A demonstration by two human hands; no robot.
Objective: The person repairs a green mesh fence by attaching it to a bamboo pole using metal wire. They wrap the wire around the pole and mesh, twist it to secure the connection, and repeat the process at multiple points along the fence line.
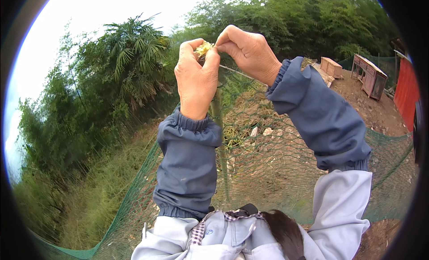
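Both my hands are raised at the top middle, close together, in dark blue oversleeves. My left hand [195, 79] is closed around a frayed yellow-green tuft [204, 48], gripped between thumb and forefinger. My right hand [250, 50] pinches at the tuft's right edge, thumb and forefinger pressed together. What lies between those fingertips is too small to make out. A thin pale cord or wire [239, 72] stretches from beside my left thumb toward my right wrist. Under my left hand stands a greenish post [217, 112], partly hidden by the hand and sleeve.
Green netting [268, 157] spans the ground in front of me. Dry stalks and pale stones lie behind it. Wooden boxes [368, 76] and a red wall [405, 92] stand on bare soil at the right. Grass, shrubs and a palm [134, 54] fill the left.
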